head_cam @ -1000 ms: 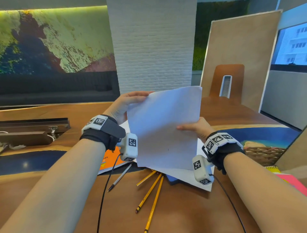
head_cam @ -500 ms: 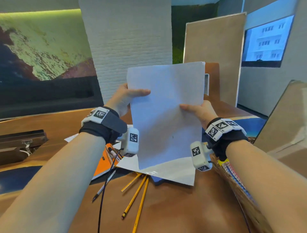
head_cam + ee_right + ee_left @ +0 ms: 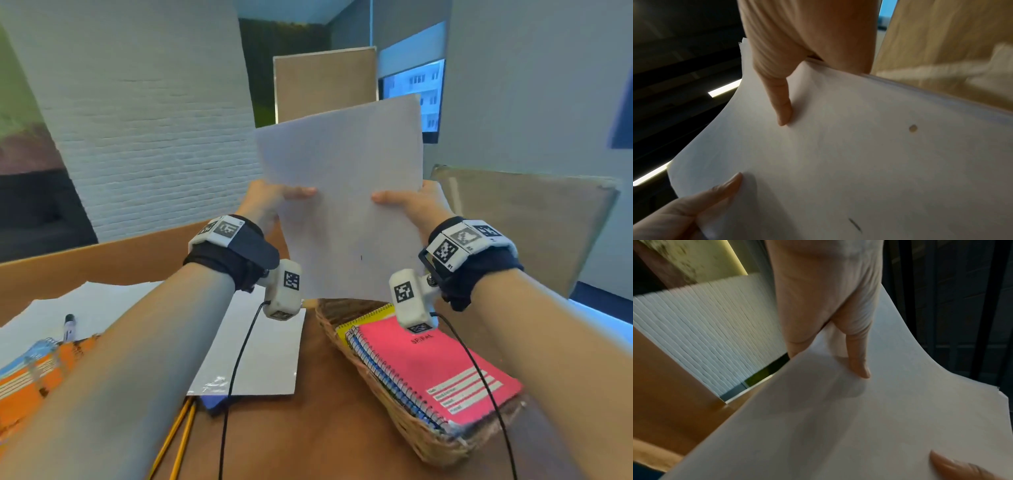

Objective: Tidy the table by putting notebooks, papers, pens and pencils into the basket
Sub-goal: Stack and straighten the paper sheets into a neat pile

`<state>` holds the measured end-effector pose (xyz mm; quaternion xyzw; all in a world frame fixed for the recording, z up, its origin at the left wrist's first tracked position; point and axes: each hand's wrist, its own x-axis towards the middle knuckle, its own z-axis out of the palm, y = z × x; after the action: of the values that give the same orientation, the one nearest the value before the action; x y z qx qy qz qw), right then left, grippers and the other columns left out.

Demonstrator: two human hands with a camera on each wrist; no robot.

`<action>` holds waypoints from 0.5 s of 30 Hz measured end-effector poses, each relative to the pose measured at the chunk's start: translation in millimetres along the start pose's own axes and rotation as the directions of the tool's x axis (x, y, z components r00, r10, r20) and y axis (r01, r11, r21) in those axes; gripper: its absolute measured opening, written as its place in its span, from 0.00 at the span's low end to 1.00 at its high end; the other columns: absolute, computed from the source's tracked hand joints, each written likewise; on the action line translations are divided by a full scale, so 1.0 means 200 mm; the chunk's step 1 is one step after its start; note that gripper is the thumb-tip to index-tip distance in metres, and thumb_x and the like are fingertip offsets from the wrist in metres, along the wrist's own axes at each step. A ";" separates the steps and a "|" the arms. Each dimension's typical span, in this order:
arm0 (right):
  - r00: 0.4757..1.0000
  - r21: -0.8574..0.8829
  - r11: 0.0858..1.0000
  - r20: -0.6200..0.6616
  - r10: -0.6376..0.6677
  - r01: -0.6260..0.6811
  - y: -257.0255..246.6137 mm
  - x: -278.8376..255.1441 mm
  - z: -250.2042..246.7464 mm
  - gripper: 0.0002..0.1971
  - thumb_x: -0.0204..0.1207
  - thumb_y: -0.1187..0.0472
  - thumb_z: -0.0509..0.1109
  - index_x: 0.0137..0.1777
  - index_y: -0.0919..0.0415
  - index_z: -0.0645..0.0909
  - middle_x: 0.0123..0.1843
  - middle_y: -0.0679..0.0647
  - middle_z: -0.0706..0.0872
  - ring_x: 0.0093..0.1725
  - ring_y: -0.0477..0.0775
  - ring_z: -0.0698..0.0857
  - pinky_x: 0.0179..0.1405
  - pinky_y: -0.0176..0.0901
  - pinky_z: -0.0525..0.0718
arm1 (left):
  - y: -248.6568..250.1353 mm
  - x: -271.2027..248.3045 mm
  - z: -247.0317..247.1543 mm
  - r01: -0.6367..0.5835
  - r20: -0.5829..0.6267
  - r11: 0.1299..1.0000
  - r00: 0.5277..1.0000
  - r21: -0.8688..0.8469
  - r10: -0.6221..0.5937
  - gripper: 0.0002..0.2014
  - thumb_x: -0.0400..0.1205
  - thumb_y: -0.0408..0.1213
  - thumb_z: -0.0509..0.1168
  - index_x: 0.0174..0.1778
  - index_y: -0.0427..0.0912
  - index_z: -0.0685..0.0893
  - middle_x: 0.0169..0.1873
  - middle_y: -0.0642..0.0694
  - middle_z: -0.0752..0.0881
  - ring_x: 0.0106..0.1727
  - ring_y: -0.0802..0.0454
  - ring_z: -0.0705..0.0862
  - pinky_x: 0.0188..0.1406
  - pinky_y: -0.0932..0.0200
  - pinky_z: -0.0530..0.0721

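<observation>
I hold a small sheaf of white papers (image 3: 346, 202) upright in the air with both hands. My left hand (image 3: 274, 198) pinches its left edge, thumb in front; my right hand (image 3: 411, 202) pinches its right edge the same way. The sheets' lower edge hangs just above the far end of a wicker basket (image 3: 404, 425), which holds a pink spiral notebook (image 3: 435, 363) on top of blue and yellow ones. In the left wrist view my thumb presses the papers (image 3: 838, 426); the right wrist view shows the same grip on the papers (image 3: 849, 162).
More white sheets (image 3: 260, 356) lie on the wooden table (image 3: 308, 442) left of the basket, over a blue item. Two yellow pencils (image 3: 178, 435) lie at the near edge. An orange notebook (image 3: 30, 383) and a black pen (image 3: 68, 325) lie far left. A chair back (image 3: 527, 226) stands right.
Both hands carried the papers to the right, from above the pile of sheets and pencils to above the basket. The view has swung right, bringing the basket and its notebooks fully into sight.
</observation>
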<state>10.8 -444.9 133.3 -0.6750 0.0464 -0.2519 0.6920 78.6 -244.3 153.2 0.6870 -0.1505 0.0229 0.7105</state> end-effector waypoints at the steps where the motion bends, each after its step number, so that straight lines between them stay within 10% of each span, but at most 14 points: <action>1: 0.999 -0.019 1.000 -0.034 0.003 -0.003 -0.01 0.01 -0.05 0.10 0.63 0.70 0.80 0.39 0.60 0.82 0.41 0.57 0.88 0.41 0.59 0.87 0.48 0.51 0.87 | -0.01 0.02 0.06 -0.002 0.012 1.000 1.000 -0.002 0.002 0.17 0.69 0.27 0.77 0.52 0.41 0.85 0.52 0.44 0.88 0.52 0.48 0.86 0.52 0.54 0.84; 6: 0.987 -0.085 0.996 -0.162 -0.010 -0.003 -0.02 0.04 -0.30 0.17 0.60 0.70 0.82 0.49 0.68 0.85 0.46 0.64 0.89 0.46 0.64 0.89 0.51 0.58 0.88 | -0.05 0.10 0.37 0.048 0.081 0.998 0.996 -0.042 -0.044 0.19 0.67 0.28 0.78 0.53 0.38 0.85 0.54 0.41 0.87 0.55 0.44 0.85 0.60 0.48 0.83; 11: 0.962 -0.148 0.989 -0.273 -0.030 -0.011 0.03 0.03 -0.54 0.11 0.62 0.73 0.79 0.43 0.66 0.83 0.44 0.62 0.86 0.39 0.59 0.86 0.45 0.49 0.87 | -0.13 0.16 0.67 0.076 0.206 0.995 0.977 -0.070 -0.061 0.11 0.71 0.21 0.73 0.46 0.36 0.85 0.33 0.51 0.89 0.28 0.61 0.87 0.25 0.66 0.84; 15: 0.935 -0.219 0.974 -0.354 -0.031 -0.051 0.11 0.01 -0.70 0.16 0.61 0.69 0.81 0.49 0.67 0.84 0.47 0.63 0.88 0.45 0.62 0.88 0.51 0.55 0.87 | -0.22 0.19 0.85 0.144 0.296 0.985 0.949 -0.091 -0.111 0.12 0.71 0.20 0.73 0.45 0.38 0.84 0.40 0.45 0.90 0.37 0.52 0.90 0.32 0.59 0.87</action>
<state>-37.3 -573.9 101.2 -0.6920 0.2021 -0.3593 0.5926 94.9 -420.1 122.0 0.6505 -0.2094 -0.1324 0.7180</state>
